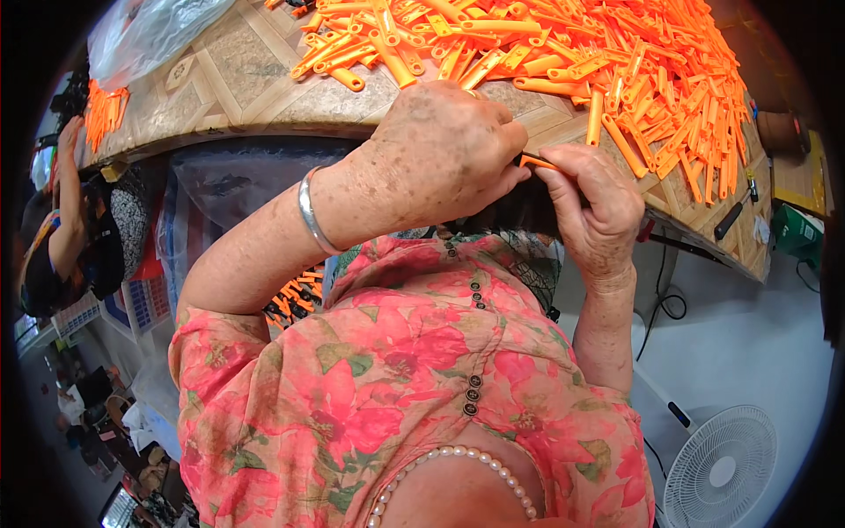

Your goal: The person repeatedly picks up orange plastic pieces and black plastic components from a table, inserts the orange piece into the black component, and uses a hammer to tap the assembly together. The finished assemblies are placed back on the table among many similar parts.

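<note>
Over the table's near edge my two hands meet in front of my body. My right hand pinches a slim orange plastic piece between thumb and fingers. Close against its other end is my left hand, closed, with a silver bangle at the wrist. Its fingertips are turned away, so what they grip is hidden; a small dark bit shows beside them. Just beyond both hands lies a large heap of orange plastic handles, long and narrow, some with a hole at one end.
The patterned tabletop curves round me. A clear plastic bag lies far left, above more orange pieces. A black-handled tool rests at the right edge. Below are orange and black pieces and a white fan. Another person sits left.
</note>
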Demonstrator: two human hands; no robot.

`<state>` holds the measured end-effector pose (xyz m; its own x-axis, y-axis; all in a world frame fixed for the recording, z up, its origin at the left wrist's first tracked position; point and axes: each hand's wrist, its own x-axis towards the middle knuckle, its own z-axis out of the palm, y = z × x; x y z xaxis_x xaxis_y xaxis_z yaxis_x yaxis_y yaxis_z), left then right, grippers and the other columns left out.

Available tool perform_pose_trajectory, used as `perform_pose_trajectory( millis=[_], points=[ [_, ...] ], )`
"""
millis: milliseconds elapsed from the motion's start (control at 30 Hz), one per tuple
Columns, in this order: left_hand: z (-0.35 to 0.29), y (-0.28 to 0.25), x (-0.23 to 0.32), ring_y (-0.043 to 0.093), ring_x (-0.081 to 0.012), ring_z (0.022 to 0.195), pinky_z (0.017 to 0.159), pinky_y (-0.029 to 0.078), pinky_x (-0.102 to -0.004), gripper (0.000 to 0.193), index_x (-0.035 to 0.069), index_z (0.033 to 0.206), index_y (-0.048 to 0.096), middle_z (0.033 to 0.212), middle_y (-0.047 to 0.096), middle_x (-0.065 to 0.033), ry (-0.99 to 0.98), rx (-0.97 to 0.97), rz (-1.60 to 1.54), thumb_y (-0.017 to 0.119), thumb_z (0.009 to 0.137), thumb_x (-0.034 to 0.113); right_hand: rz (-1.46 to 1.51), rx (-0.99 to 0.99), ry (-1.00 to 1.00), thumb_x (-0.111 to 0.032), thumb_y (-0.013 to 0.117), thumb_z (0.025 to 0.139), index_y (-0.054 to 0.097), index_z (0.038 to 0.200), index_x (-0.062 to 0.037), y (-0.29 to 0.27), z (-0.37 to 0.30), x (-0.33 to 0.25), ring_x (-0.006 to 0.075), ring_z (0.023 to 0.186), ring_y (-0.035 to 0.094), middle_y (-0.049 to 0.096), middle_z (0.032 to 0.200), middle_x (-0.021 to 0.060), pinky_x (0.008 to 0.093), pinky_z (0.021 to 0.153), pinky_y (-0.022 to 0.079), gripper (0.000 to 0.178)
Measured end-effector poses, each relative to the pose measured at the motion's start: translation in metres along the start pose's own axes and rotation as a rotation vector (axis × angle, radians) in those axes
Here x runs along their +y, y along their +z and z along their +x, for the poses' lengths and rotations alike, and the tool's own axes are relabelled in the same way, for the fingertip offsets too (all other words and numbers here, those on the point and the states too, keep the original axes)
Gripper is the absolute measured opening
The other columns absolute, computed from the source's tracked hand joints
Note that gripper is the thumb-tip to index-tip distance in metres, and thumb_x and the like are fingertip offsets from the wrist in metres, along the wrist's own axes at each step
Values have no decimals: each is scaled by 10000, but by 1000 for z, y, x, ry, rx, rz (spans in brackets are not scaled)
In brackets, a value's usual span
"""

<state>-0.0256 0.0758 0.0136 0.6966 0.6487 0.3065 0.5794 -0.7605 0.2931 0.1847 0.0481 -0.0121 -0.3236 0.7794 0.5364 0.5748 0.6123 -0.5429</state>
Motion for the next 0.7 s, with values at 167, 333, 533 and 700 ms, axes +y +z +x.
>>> perform_pose_trajectory(
  millis=[167,333,533,700],
  points=[
    [0,-18,-8,658,-234,700,626,528,-350,277,-15,976,659,780,655,-75,-170,-306,-485,659,891,248,-26,-27,-93,-41,772,734,702,939,-54,-9,2,2,245,815,672,705,892,75,340,726,528,217],
    [-2,-13,-22,656,-112,772,703,561,-255,341,-53,1172,619,834,669,-60,-456,-583,-1342,529,1012,234,-21,-14,-202,-32,771,714,708,940,-61,-11,5,1,245,817,658,699,881,65,344,724,523,237],
    [-12,-1,-9,651,-106,819,706,546,-260,474,10,1331,541,857,677,-50,-497,-475,-1387,691,895,124,-60,-95,-145,-61,755,712,671,854,-56,-14,5,3,265,854,631,673,882,67,373,766,501,165],
    [-12,16,-1,637,-91,782,675,525,-263,378,11,1281,568,811,655,-18,-163,-261,-591,618,908,43,-148,-196,-29,-93,721,744,645,839,-50,-27,1,7,278,923,604,651,930,74,412,848,462,129]
  ],
)
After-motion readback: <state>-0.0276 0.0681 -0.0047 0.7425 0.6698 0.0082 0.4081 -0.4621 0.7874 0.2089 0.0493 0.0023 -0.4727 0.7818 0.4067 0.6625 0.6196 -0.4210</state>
